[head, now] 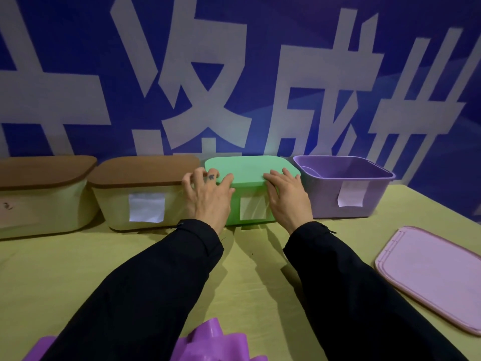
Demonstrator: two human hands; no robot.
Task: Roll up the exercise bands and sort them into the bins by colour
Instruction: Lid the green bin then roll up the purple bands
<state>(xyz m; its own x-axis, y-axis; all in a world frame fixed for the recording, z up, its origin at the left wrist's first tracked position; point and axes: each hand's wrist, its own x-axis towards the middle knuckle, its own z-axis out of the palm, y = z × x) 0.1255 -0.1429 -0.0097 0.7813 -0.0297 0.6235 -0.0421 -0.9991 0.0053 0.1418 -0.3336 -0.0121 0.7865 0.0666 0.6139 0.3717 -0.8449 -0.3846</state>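
Both hands are on the green lid (250,169), which sits flat on the green bin (256,208) straight out in front of the person at the far edge of the table (65,259). The left hand (207,195) grips the lid's near left corner, fingers spread and curled over the rim, while the right hand (287,195) lies with fingers spread on the near right edge; neither is pinching anything else. The lid's long axis runs left to right, so the hands bracket it evenly, and to my eye lifting it off is the next move. It looks like smooth, matte moulded plastic with rounded corners. To the right, touching or just beside it, the purple bin (346,194) already stands open, with a curling paper label on its front; its pale pink lid (432,280), flat and ridged at the rim, lies apart on the table nearer the person. To the left stand two cream bins (140,204) with brown lids. The purple exercise bands (210,337) lie crumpled and glossy at the near edge, under the black sleeves (145,295), not yet rolled.
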